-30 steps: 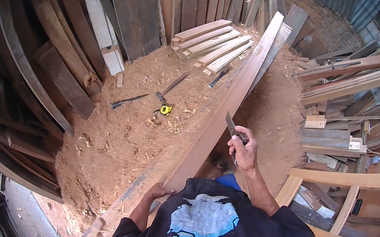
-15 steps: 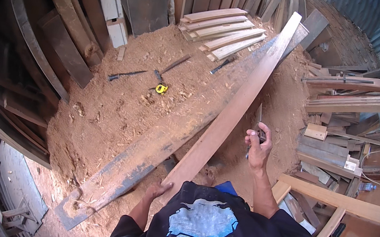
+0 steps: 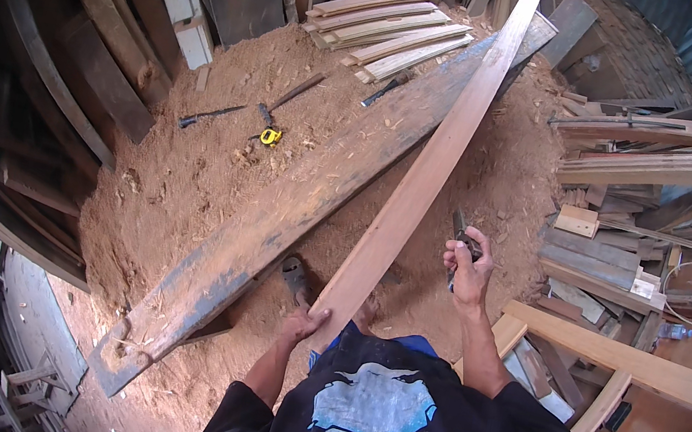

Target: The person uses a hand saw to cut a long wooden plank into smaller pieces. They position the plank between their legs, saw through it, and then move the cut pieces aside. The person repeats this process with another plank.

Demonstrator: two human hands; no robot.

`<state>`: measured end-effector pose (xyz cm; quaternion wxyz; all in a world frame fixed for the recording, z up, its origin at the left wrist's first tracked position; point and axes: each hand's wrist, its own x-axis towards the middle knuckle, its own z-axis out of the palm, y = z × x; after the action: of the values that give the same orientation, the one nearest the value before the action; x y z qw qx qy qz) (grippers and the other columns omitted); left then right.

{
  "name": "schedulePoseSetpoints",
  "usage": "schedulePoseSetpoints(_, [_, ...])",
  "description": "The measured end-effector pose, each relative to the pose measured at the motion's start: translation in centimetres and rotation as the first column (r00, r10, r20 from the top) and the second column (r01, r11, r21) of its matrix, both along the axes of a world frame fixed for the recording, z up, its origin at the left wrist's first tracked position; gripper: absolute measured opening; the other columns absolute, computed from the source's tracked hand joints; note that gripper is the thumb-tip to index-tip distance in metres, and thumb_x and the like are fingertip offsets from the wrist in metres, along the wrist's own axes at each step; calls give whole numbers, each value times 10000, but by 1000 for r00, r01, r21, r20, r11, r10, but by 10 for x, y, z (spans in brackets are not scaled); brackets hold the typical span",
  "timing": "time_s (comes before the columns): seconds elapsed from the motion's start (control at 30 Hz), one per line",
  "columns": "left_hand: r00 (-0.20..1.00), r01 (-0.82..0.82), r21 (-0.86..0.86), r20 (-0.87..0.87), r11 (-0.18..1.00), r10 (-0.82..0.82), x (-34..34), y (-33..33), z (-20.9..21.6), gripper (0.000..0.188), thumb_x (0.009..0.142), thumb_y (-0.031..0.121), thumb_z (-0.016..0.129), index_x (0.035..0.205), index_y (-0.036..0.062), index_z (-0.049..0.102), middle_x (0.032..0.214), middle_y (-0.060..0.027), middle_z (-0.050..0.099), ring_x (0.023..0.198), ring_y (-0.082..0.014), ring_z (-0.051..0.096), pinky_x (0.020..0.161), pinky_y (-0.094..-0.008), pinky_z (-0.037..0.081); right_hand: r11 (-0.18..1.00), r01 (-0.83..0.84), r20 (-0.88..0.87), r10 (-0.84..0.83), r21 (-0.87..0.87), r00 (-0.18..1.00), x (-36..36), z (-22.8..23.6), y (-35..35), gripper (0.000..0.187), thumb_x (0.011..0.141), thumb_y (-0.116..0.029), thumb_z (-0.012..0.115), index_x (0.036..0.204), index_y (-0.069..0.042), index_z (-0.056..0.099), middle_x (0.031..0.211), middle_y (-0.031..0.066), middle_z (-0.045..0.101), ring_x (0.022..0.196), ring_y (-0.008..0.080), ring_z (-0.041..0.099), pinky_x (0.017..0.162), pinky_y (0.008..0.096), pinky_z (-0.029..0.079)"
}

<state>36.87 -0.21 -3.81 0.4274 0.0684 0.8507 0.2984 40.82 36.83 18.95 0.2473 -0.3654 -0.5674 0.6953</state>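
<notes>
Left hand (image 3: 303,326) gripped the long reddish-brown plank (image 3: 418,196) by its edge near the body-side end, and so was the nearer hand. From there the plank's long axis ran forward and slantwise to the right, its far end overlapping the weathered board (image 3: 272,222). Right hand (image 3: 471,272), closed round a dark hand tool (image 3: 463,234) of unclear kind, hung apart, with the plank to its left.

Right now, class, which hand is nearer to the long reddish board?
Left. The left hand holds the reddish board at its near end; the right hand holds a dark tool, apart from the board, to its right.
</notes>
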Motion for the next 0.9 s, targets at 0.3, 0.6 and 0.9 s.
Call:
schedulePoseSetpoints(0.3, [979,101,-24,178,995,-95,-9,57,38,959,834,800,490,1291,-34,617,1256,-307,631,1222,-434,591,1051,-447,453,999,32,18,-32,-17,999,2,0,-1,427,956,-108,610,1335,22,464,933,72,675,734,77,607,634,231,511])
schedulePoseSetpoints(0.6, [977,109,-12,184,994,-105,-16,52,24,914,833,767,559,1246,-43,649,1182,-278,677,1146,-384,652,977,-429,498,895,-228,616,-64,383,785,11,-137,-22,513,862,-313,724,1252,-2,604,1005,138,688,896,241,664,837,378,535])
schedulePoseSetpoints(0.9, [977,175,-43,132,984,-168,16,63,-3,1035,776,846,533,1227,-81,623,1265,-346,604,1242,-462,565,1051,-454,459,969,-216,752,229,-118,617,63,-256,-90,584,853,-366,767,1240,38,600,1018,147,688,834,224,659,722,355,539])
